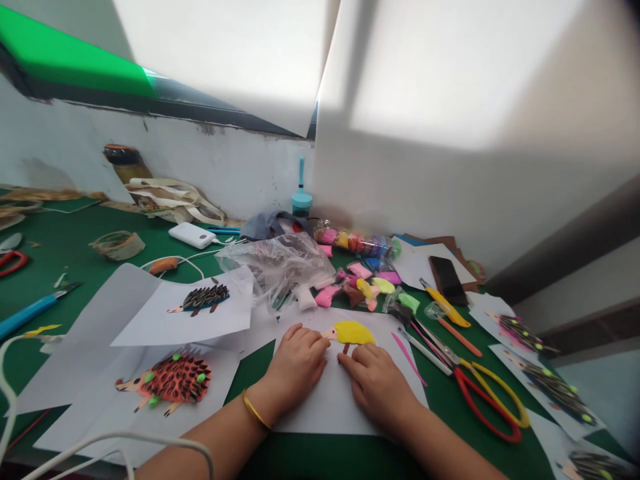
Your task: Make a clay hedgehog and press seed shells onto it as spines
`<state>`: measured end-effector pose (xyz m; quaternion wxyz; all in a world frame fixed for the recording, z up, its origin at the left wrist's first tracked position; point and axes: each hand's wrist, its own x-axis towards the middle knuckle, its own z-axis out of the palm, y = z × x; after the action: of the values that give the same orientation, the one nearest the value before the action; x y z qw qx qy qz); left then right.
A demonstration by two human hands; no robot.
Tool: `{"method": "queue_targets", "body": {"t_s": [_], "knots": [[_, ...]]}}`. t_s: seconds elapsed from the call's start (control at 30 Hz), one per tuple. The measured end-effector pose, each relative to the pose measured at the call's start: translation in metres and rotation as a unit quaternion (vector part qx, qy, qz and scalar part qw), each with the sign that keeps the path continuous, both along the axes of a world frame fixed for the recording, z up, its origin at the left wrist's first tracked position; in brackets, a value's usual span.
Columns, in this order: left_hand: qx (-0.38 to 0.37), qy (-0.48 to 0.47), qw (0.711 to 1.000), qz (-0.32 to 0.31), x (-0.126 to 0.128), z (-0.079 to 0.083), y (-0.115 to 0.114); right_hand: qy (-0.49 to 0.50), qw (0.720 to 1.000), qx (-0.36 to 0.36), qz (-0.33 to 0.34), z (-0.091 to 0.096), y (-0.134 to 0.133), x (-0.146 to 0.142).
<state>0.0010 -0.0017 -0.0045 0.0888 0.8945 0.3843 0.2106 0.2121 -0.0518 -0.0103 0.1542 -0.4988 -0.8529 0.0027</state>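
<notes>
A sheet of white paper (310, 415) lies in front of me, bearing a hedgehog figure with a smooth yellow clay body (353, 332), a pale pink clay face (331, 333) and brown clay legs (346, 348). My left hand (299, 359) rests on the sheet left of the face, holding nothing that I can see; its fingers lie bent near the snout and its thumb is partly hidden. My right hand (377, 381) sits below the yellow body. Its index fingertip touches the lower end of a brown leg, and the other fingers lie loosely on the paper.
Right of the sheet lie scissors (487, 403), a white pen-like tool (425, 352) and a yellow cutter (447, 303). Clay packets (360, 270) and a plastic bag (285, 263) are behind. Hedgehog pictures (170, 381) flank both sides; a white cable (125, 437) crosses the front left.
</notes>
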Motion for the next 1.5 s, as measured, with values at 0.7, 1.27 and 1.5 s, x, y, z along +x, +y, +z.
{"method": "queue_targets", "body": {"t_s": [0.7,1.27,1.5], "knots": [[0.006,-0.002,1.000,0.001,0.001,0.001,0.000,0.012,1.000,-0.008,-0.013,0.010,-0.004,0.008],[0.033,0.015,0.999,-0.020,0.001,0.006,-0.002,-0.164,0.930,-0.142,-0.298,0.032,-0.005,0.091],[0.043,0.007,0.998,-0.037,0.000,0.009,-0.003,-0.149,0.927,-0.146,-0.310,0.042,0.001,0.087]]}}
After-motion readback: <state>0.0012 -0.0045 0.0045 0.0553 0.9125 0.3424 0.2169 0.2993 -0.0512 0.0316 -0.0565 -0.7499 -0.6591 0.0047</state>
